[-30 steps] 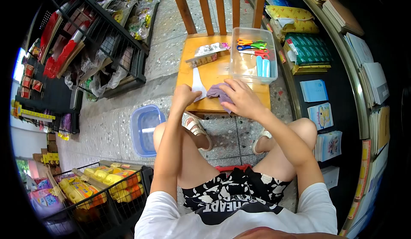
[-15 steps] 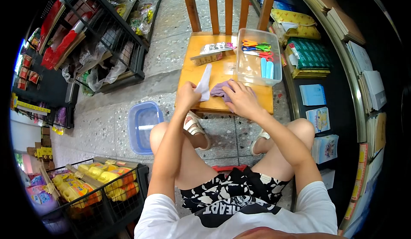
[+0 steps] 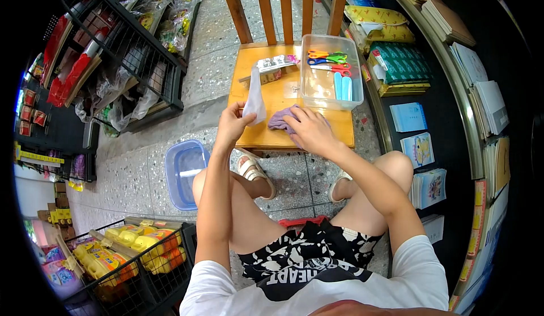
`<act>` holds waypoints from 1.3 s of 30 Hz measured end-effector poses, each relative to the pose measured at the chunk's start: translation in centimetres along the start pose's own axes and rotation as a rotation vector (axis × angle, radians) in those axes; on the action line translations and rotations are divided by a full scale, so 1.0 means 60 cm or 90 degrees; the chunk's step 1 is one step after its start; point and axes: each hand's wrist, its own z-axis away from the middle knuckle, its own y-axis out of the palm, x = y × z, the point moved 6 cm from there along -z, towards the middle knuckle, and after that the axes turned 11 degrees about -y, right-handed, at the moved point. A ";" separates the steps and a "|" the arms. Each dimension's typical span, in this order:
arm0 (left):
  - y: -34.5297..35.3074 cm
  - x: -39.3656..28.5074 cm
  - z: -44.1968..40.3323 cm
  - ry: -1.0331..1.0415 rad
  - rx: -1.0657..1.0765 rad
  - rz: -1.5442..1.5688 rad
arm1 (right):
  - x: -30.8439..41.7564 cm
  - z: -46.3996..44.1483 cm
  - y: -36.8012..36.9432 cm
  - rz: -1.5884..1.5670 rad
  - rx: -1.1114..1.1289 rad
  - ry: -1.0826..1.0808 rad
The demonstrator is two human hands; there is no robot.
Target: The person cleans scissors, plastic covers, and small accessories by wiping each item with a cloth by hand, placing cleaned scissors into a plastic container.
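Note:
My left hand (image 3: 231, 124) pinches the lower end of a thin, whitish, see-through strip (image 3: 255, 105), paper or plastic, I cannot tell which. The strip stands up over the left part of the wooden chair seat (image 3: 242, 69). My right hand (image 3: 311, 130) rests on a crumpled purple cloth (image 3: 280, 120) near the seat's front edge, fingers curled over it. Behind the hands lies a small silvery packet (image 3: 276, 63) with a pink end. To its right, a clear plastic box (image 3: 355, 92) contains several coloured scissors (image 3: 328, 56) and light-blue flat pieces (image 3: 342, 86).
A blue basin (image 3: 172, 174) stands on the speckled floor by my left knee, a white piece inside. Wire racks (image 3: 133, 84) with bagged goods and a basket (image 3: 187, 234) of yellow packages are at left. Shelves with notebooks (image 3: 408, 116) and packs line the right.
The view has shifted a little. My left hand has turned the whitish strip so it leans more to the left and shows a broader face. My right hand stays on the purple cloth.

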 end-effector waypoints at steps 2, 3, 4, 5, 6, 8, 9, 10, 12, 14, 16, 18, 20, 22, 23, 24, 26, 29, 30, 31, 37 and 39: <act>0.003 -0.004 0.000 -0.006 0.017 0.064 | 0.000 0.000 0.001 -0.003 0.002 0.001; 0.005 -0.009 0.003 -0.008 0.025 0.097 | 0.000 0.000 0.001 -0.004 0.004 0.001; 0.008 -0.012 0.006 -0.025 0.043 0.140 | 0.000 0.000 0.000 0.004 -0.008 -0.005; 0.010 -0.015 0.009 -0.041 0.061 0.184 | 0.001 0.000 -0.002 0.012 -0.020 -0.012; 0.013 -0.019 0.013 -0.058 0.079 0.227 | 0.003 -0.001 -0.004 0.020 -0.032 -0.018; 0.018 -0.025 0.018 -0.061 0.118 0.262 | 0.007 -0.005 -0.014 -0.006 -0.081 -0.022; 0.022 -0.027 0.020 -0.062 0.138 0.279 | 0.009 -0.008 -0.019 -0.019 -0.105 -0.024; 0.025 -0.029 0.022 -0.064 0.150 0.285 | 0.006 -0.012 -0.018 -0.073 -0.122 -0.005; 0.035 -0.031 0.025 -0.069 0.173 0.298 | 0.000 -0.020 -0.017 -0.181 -0.153 0.033; 0.038 -0.025 0.023 -0.074 0.164 0.280 | 0.009 -0.023 -0.023 -0.107 -0.126 0.015; 0.032 -0.010 0.015 -0.088 0.142 0.207 | 0.012 -0.022 -0.018 -0.042 -0.086 0.001; 0.019 0.016 0.005 -0.112 0.108 0.079 | 0.008 -0.015 0.006 0.013 -0.033 -0.009; 0.009 0.038 -0.003 -0.121 0.068 -0.080 | -0.010 -0.015 0.022 -0.032 -0.008 0.037; -0.001 0.055 -0.006 -0.107 0.036 -0.188 | -0.014 -0.019 0.021 -0.054 -0.032 0.080; -0.004 0.062 -0.006 -0.088 0.025 -0.217 | -0.012 -0.018 0.015 -0.052 -0.068 0.101; -0.004 0.064 -0.004 -0.069 0.016 -0.246 | -0.009 -0.018 0.004 -0.049 -0.104 0.124; -0.003 0.071 -0.004 -0.065 0.006 -0.199 | 0.013 -0.028 -0.023 -0.044 -0.193 0.093; -0.003 0.057 0.019 -0.097 0.010 -0.139 | 0.042 -0.053 -0.025 -0.053 -0.242 -0.004; -0.005 0.059 0.020 -0.075 0.007 -0.139 | 0.051 -0.062 -0.020 -0.060 -0.245 -0.044; -0.006 0.065 0.018 -0.053 0.004 -0.139 | 0.060 -0.069 -0.011 -0.066 -0.223 -0.065; -0.023 0.064 0.023 -0.014 -0.067 -0.252 | 0.070 -0.091 0.070 0.011 -0.053 -0.105; -0.019 0.061 0.026 -0.051 -0.042 -0.237 | 0.060 -0.099 0.082 0.049 -0.067 -0.095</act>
